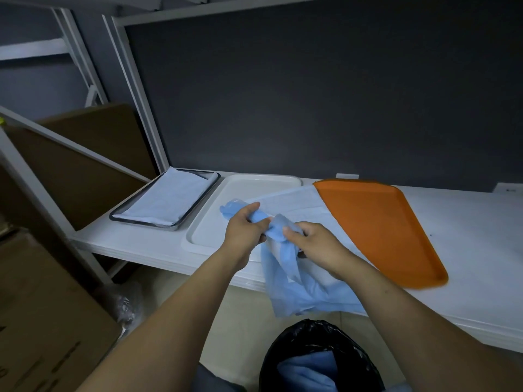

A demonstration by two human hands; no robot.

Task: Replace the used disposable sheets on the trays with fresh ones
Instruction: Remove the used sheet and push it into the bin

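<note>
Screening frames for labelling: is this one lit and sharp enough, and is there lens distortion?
Head view: dim, bluish light without glare; the left hand and right hand gripping the blue sheet look reasonably sharp; the black bin bag sinks into shadow; the white table and frame posts slant and bow, typical wide-angle distortion.

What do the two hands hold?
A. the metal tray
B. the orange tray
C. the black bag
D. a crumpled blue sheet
D: the left hand and the right hand both grip the blue sheet, which is bunched between them and hangs down.
</note>
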